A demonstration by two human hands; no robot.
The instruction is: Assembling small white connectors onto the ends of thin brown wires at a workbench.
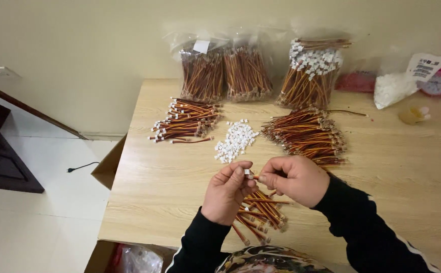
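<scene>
Red-and-yellow wire leads and small white plastic connector housings cover your wooden table (pixel 170 167). Your left hand (pixel 226 192) pinches one white housing (pixel 249 174) at its fingertips, while your right hand (pixel 294 179) is closed around a wire lead (pixel 255 177) whose end meets that housing; both sit just above the table's near edge. To my judgement the seating goes best if you keep the housing square to the lead, hold both close to the joint, and press straight without bending the wire. I cannot tell whether the terminal is fully home; the joint is too small to read.

Count, as visible:
- Loose housings (pixel 235 140): one heap at table centre, too many to number.
- Loose lead piles: three — one with white ends at left (pixel 187 120), one larger at right (pixel 306 134), one beneath your hands (pixel 261 210).
- Bagged lead bundles (pixel 248 73) against the wall: three, the right one showing white ends.
- One bag of white parts (pixel 395 87) at far right, with a pink item beside it.
</scene>
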